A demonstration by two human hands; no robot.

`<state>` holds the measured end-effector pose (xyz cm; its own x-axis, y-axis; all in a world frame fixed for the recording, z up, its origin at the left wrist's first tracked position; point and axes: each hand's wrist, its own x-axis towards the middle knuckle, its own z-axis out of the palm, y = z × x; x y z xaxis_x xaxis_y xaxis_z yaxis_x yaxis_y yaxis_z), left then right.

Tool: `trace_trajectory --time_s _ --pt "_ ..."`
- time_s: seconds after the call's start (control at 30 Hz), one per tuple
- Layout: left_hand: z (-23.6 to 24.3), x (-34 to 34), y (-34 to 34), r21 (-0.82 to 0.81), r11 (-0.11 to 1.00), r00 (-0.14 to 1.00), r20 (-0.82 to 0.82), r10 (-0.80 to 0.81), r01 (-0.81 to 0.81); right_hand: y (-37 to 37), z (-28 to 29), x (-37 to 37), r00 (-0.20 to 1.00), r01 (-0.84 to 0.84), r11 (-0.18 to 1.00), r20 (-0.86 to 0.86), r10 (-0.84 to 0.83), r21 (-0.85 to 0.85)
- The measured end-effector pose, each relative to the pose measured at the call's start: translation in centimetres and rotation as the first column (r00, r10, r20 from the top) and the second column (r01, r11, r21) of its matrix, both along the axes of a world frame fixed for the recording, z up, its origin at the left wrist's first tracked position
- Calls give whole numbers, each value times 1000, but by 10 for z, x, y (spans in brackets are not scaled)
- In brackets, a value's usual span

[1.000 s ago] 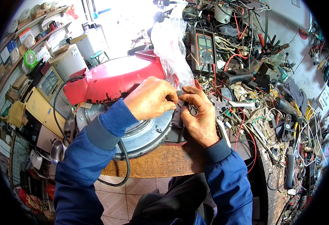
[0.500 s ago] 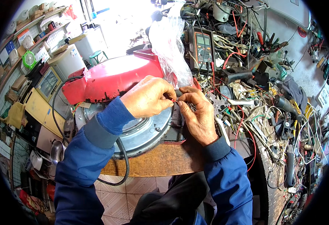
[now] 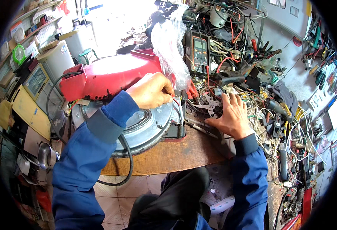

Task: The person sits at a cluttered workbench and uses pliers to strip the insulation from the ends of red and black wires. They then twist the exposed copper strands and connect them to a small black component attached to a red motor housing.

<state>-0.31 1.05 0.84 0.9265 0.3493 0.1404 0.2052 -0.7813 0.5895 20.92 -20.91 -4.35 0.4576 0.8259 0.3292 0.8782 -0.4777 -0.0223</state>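
Note:
My left hand [image 3: 152, 91] is closed in a pinch on a thin red wire [image 3: 175, 102] at the right side of a round grey metal base [image 3: 147, 135]. Behind that base lies a red housing [image 3: 111, 76] with dark marks along its lower edge. My right hand [image 3: 233, 118] is off to the right, fingers spread, with nothing visibly in it. Just left of it are a flat silvery metal piece with cutouts [image 3: 210, 106] and a long slim tool [image 3: 202, 129] on the wooden table [image 3: 168, 155]. The left fingertips are partly hidden by the hand.
A thick black cable [image 3: 130, 163] loops over the table's front edge. Behind stand a multimeter [image 3: 199, 51] and a clear plastic bag [image 3: 171, 48]. Tangled wires and tools pile up on the right, below a white box [image 3: 287, 17] on the wall. Shelves line the left.
My right hand has let go of the red wire, moved right and spread its fingers. My left hand stays pinched on the wire. The whole view has shifted slightly.

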Motion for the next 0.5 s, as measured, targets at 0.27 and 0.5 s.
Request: trace_trajectory --time_s 0.27,0.5 --pt "-13 0 15 -58 998 999 52 -7 10 9 16 14 984 41 963 -159 -86 -266" --pt "-5 1 8 -49 999 1000 7 9 -9 -18 25 25 997 36 985 66 -48 171"
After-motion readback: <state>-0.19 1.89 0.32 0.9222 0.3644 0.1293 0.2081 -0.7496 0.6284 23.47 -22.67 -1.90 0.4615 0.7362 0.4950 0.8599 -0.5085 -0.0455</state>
